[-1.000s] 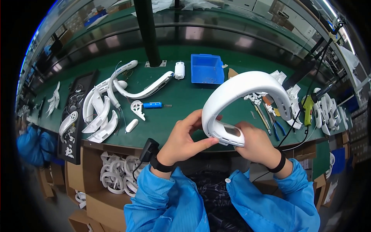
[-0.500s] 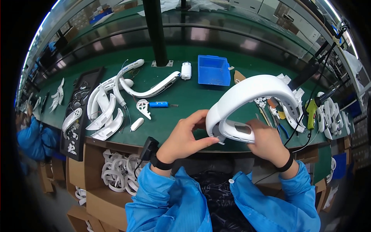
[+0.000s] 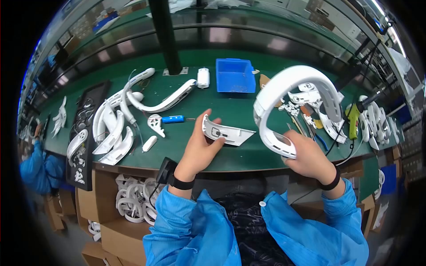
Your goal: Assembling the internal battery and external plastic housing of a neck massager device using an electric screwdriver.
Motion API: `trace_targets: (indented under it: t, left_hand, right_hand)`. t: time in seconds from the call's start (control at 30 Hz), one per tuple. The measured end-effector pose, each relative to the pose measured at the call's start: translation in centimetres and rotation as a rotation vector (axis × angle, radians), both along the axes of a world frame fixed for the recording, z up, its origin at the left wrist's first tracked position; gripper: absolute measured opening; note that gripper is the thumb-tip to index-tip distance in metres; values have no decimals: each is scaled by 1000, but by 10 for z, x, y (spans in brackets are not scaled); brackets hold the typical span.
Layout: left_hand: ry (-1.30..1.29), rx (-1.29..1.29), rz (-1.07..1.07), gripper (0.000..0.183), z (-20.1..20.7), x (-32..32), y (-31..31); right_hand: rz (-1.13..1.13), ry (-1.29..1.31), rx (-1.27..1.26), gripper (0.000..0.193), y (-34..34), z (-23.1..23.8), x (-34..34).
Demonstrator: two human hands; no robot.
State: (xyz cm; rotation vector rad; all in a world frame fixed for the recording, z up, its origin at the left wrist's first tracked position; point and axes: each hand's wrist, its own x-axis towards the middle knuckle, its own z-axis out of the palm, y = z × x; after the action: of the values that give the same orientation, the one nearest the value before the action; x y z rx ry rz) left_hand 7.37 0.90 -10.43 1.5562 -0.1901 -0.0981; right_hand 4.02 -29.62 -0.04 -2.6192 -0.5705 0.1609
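Left hand point(image 3: 200, 148) now apart from the white headband point(image 3: 296, 95) — small white cover piece point(image 3: 225, 132) pinched in it — headband gripped in right hand point(image 3: 309, 156).

Both forearms in blue sleeves rise from the lower edge, each wrist wearing a black band. The left hand point(image 3: 199, 148) is raised with fingers curled in a pinch grip. The right hand point(image 3: 308, 155) is closed, knuckles up, well apart from it.
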Motion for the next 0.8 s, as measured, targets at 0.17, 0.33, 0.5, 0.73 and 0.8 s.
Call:
trace_targets:
  t: [0.17,0.33,0.5,0.73,0.8]
  left_hand:
    - [-199,276,261,90,-4,-8,-13]
    - [-319,442,331,70,-1,-15,-16]
    - [-428,487,511,37,-3,-16,-11]
    - [-77,-873,-290,98,106,-38,-52]
    - [-226,-1001,-612,73,90,-17,-48]
  right_hand:
    - [50,209,193,39,16,8,-5]
    - [107,348,241,42,33,25,-15]
    - [284,675,454,38,47,43,-26]
    - [366,1227,876,41,74,25,-24]
    - [381,1338,961,38,78,20,-23]
